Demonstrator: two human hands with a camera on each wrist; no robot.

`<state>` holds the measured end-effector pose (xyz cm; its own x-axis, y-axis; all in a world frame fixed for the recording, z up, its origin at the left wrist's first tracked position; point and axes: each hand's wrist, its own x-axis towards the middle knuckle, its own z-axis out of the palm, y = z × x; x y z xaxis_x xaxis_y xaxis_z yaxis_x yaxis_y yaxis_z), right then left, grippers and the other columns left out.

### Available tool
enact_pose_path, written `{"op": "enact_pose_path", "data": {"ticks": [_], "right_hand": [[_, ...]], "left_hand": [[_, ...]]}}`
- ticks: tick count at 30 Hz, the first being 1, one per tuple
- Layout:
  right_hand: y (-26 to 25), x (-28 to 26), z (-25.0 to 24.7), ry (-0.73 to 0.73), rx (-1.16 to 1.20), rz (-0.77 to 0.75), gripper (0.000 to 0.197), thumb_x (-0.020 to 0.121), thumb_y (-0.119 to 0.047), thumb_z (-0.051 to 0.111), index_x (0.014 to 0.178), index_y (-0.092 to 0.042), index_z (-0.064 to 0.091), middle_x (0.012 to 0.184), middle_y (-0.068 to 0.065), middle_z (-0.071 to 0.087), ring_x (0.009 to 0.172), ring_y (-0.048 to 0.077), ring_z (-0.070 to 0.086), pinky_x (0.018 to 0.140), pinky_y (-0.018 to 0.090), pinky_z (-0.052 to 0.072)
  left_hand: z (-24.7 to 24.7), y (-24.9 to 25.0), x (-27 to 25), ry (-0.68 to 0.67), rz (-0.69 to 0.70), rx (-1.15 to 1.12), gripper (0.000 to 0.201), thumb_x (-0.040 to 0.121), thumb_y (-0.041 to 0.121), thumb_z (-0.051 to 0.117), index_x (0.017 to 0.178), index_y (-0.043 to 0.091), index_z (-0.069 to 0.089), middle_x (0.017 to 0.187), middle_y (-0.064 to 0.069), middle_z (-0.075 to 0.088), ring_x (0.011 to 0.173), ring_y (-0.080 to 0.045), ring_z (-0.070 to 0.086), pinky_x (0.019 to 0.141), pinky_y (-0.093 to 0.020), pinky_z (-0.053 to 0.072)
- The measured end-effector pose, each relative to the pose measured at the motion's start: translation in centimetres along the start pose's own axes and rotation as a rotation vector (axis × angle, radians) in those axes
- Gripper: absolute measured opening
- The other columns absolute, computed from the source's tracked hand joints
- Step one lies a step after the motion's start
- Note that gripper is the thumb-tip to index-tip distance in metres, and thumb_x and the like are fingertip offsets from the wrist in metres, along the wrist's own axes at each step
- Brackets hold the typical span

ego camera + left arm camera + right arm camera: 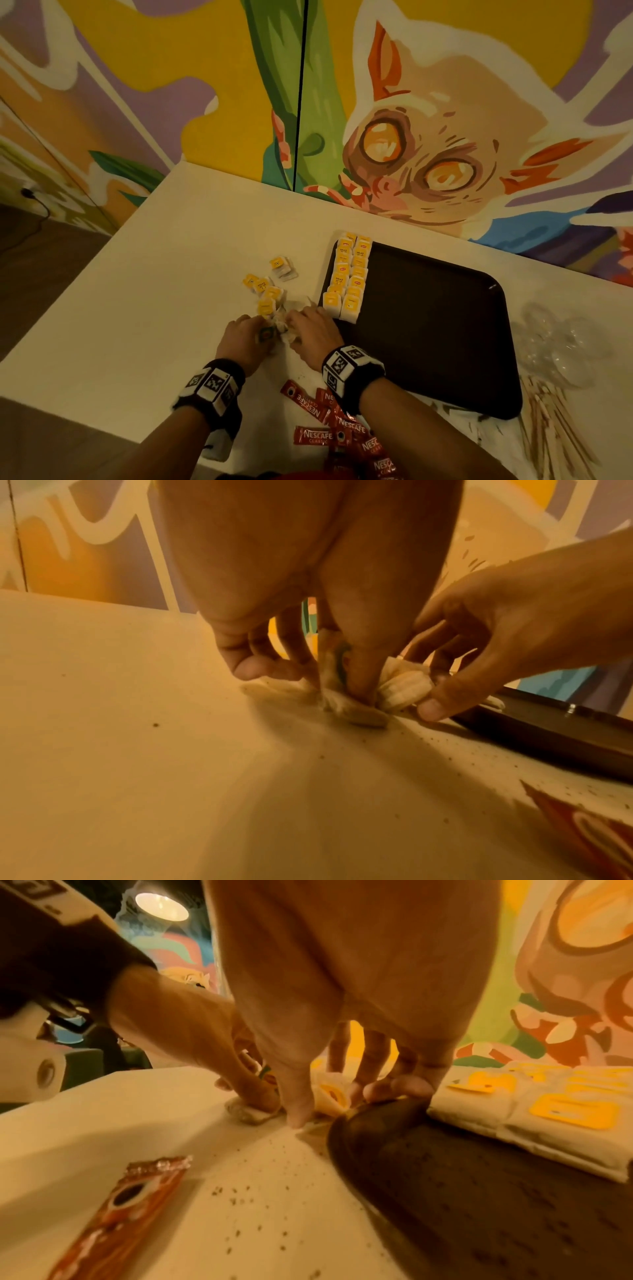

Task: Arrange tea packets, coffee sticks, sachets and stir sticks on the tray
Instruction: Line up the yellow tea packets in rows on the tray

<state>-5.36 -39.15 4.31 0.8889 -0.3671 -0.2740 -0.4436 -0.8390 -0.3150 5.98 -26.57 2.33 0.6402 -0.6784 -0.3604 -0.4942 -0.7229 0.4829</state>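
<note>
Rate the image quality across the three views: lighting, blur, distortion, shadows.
Head view: dim warm light, strong wide-angle bending of the table edges, tray nearly featureless black. Left wrist view: orange cast, left hand soft and close, long hand shadow on the table. Right wrist view: right hand and coffee stick blurred, ceiling lamp blown out.

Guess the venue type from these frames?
Probably a café or hospitality pantry, not a home. Cues: a wall-size painted mural behind the white counter, a dark serving tray lined with Lipton tea packets, plus bulk Nescafé coffee sticks and wooden stir sticks.
</note>
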Motion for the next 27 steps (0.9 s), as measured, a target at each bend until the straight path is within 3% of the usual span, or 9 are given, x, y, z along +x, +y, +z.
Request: {"op": "enact_pose_path", "data": {"ticks": [5, 9, 11, 13, 16, 18, 22, 25, 27], "right_hand": [[-0.5, 0.2, -0.2, 0.057, 0.108, 0.036, 0.021, 0.094, -0.023, 0.057, 0.112, -0.018, 0.065, 0.113, 0.008, 0.064, 0.11, 0.03, 0.052, 0.091, 0.042, 0.044], [-0.9, -0.2, -0.7, 0.102, 0.279, 0.028, 0.02, 0.093, -0.024, 0.058, 0.094, -0.009, 0.071, 0.094, 0.012, 0.069, 0.092, 0.029, 0.058, 0.076, 0.042, 0.048], [-0.9, -0.3, -0.7, 0.099, 0.4, 0.033, 0.019, 0.092, -0.02, 0.059, 0.085, -0.007, 0.071, 0.084, 0.011, 0.069, 0.078, 0.024, 0.06, 0.065, 0.037, 0.047], [-0.8, -0.4, -0.7, 0.079, 0.491, 0.036, 0.017, 0.091, -0.018, 0.061, 0.081, -0.009, 0.071, 0.077, 0.007, 0.069, 0.066, 0.014, 0.058, 0.058, 0.027, 0.043], [-0.8, -0.7, -1.1, 0.057, 0.557, 0.033, 0.015, 0.091, -0.018, 0.061, 0.081, -0.015, 0.072, 0.07, -0.002, 0.064, 0.055, 0.004, 0.052, 0.05, 0.012, 0.037], [-0.6, -0.8, -1.3, 0.051, 0.568, 0.045, 0.015, 0.091, -0.018, 0.061, 0.077, -0.019, 0.069, 0.069, -0.004, 0.062, 0.056, 0.005, 0.053, 0.053, 0.018, 0.041], [-0.1, -1.0, -1.6, 0.019, 0.585, 0.096, 0.012, 0.092, -0.02, 0.06, 0.091, -0.011, 0.068, 0.08, 0.005, 0.068, 0.069, 0.016, 0.062, 0.063, 0.03, 0.051], [0.2, -1.2, -1.9, 0.023, 0.633, 0.1, 0.012, 0.093, -0.016, 0.058, 0.093, -0.007, 0.066, 0.081, 0.015, 0.07, 0.072, 0.026, 0.067, 0.067, 0.04, 0.056], [0.3, -1.4, -2.1, 0.034, 0.657, 0.095, 0.011, 0.093, -0.013, 0.059, 0.095, -0.005, 0.065, 0.081, 0.017, 0.069, 0.072, 0.028, 0.067, 0.066, 0.04, 0.056]], "left_hand": [[-0.6, -0.6, -0.3, 0.072, 0.011, -0.021, 0.019, 0.091, 0.03, 0.059, 0.09, 0.012, 0.066, 0.091, -0.01, 0.062, 0.088, -0.032, 0.055, 0.074, -0.036, 0.042], [-1.2, -1.4, -0.3, 0.037, -0.071, -0.055, 0.023, 0.081, 0.031, 0.063, 0.07, 0.021, 0.047, 0.079, -0.004, 0.054, 0.079, -0.028, 0.051, 0.066, -0.034, 0.041], [-1.7, -1.4, -0.3, 0.025, -0.108, -0.037, 0.022, 0.079, 0.037, 0.066, 0.088, 0.022, 0.052, 0.095, -0.004, 0.056, 0.09, -0.028, 0.052, 0.074, -0.034, 0.043], [-1.9, -1.2, -0.4, 0.036, -0.109, -0.035, 0.045, 0.077, 0.041, 0.069, 0.114, 0.022, 0.051, 0.114, -0.005, 0.052, 0.105, -0.028, 0.048, 0.084, -0.034, 0.043], [-2.1, -0.4, -0.1, 0.067, 0.001, -0.025, 0.076, 0.072, 0.049, 0.071, 0.137, 0.024, 0.041, 0.137, -0.006, 0.044, 0.121, -0.031, 0.041, 0.1, -0.04, 0.04], [-2.0, 0.1, 0.4, 0.025, 0.079, 0.031, 0.085, 0.072, 0.055, 0.064, 0.146, 0.026, 0.033, 0.148, -0.004, 0.037, 0.13, -0.031, 0.034, 0.108, -0.042, 0.035], [-1.8, 1.2, 1.9, -0.087, 0.137, 0.21, 0.075, 0.087, 0.034, 0.06, 0.152, 0.032, 0.021, 0.155, -0.001, 0.026, 0.134, -0.031, 0.027, 0.111, -0.043, 0.033], [-1.9, 1.8, 2.7, -0.078, 0.118, 0.282, 0.063, 0.091, 0.034, 0.056, 0.148, 0.033, 0.03, 0.15, -0.001, 0.03, 0.129, -0.03, 0.03, 0.106, -0.041, 0.036], [-2.0, 1.9, 3.2, -0.067, 0.111, 0.306, 0.051, 0.092, 0.035, 0.056, 0.14, 0.028, 0.041, 0.141, -0.004, 0.039, 0.125, -0.031, 0.033, 0.103, -0.04, 0.038]]}}
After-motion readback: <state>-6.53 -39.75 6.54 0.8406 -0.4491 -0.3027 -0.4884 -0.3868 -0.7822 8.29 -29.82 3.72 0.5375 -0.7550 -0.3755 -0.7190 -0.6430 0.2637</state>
